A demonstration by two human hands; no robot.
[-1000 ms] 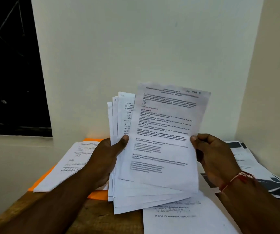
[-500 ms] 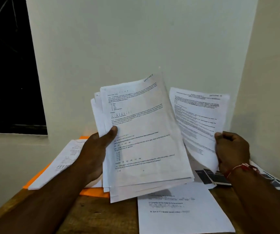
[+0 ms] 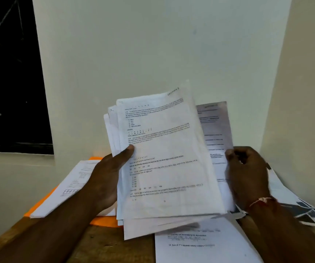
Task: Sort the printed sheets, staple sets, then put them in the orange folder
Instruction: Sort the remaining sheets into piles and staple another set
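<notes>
- The right hand [image 3: 247, 175] pinches one loose sheet [image 3: 214, 126] near its lower right edge, with the thumb in front and the fingers curled behind. A red thread [image 3: 263, 200] circles that wrist.
- That sheet is what has changed. It is no longer at the front of the stack, nor swung out wide to the right as it is half a second back. It now slips in behind the stack, so its left part is hidden and only a right-hand strip shows.
- The left hand [image 3: 105, 179] grips the stack of sheets [image 3: 164, 160] at its left edge, thumb pressed on the top page and fingers behind, just as before. The stack is held up off the table, tilted, and fanned a little at the bottom.
- A different page now faces the person. I judge this to be the sorting step still, with pages cycled front to back so each heading can be read. No set is yet ready to staple.
- The orange folder [image 3: 104, 222] lies flat on the wooden table [image 3: 103, 245] beyond the left hand. A pile of printed pages [image 3: 71, 186] covers most of it, so only its edges show.
- Another printed page [image 3: 206, 249] lies on the table just below the stack. A spread of pages with dark blocks [image 3: 304, 208] lies beyond the right wrist.
- No stapler is in view.
</notes>
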